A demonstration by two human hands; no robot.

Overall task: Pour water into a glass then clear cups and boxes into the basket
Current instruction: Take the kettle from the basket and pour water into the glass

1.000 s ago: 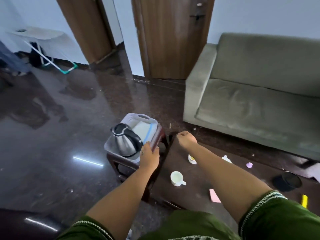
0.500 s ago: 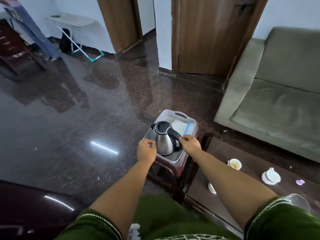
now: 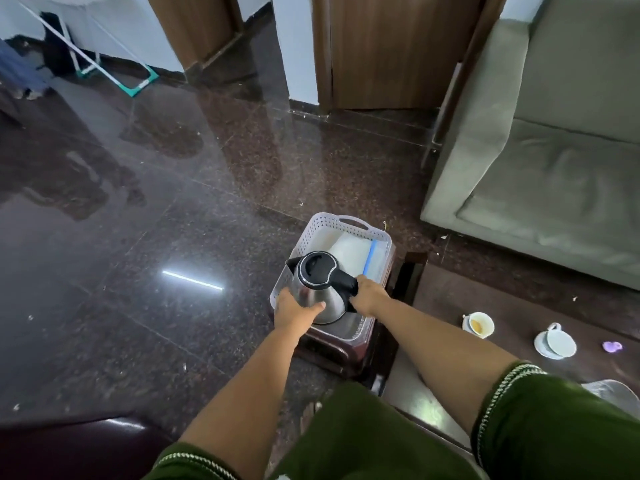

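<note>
The left hand (image 3: pixel 294 308) cups the steel kettle (image 3: pixel 317 289) in the white basket (image 3: pixel 346 225); at its three o'clock the right hand (image 3: pixel 369 295) grips the handle. Fetching water is under way; next, probably a level lift toward the glass (image 3: pixel 611 391) at five o'clock.

Open floor to the left, clutter to the right

The dark floor (image 3: pixel 145 237) left of the basket (image 3: pixel 346 225) lies bare and wide. The kettle (image 3: pixel 320 289) fills the basket's near half, both hands on it; a white box (image 3: pixel 353 252) takes the far half. Right, two cups (image 3: pixel 479 324) (image 3: pixel 557 342) dot the low table (image 3: pixel 512 306), the sofa (image 3: pixel 554 174) walling off beyond.
</note>
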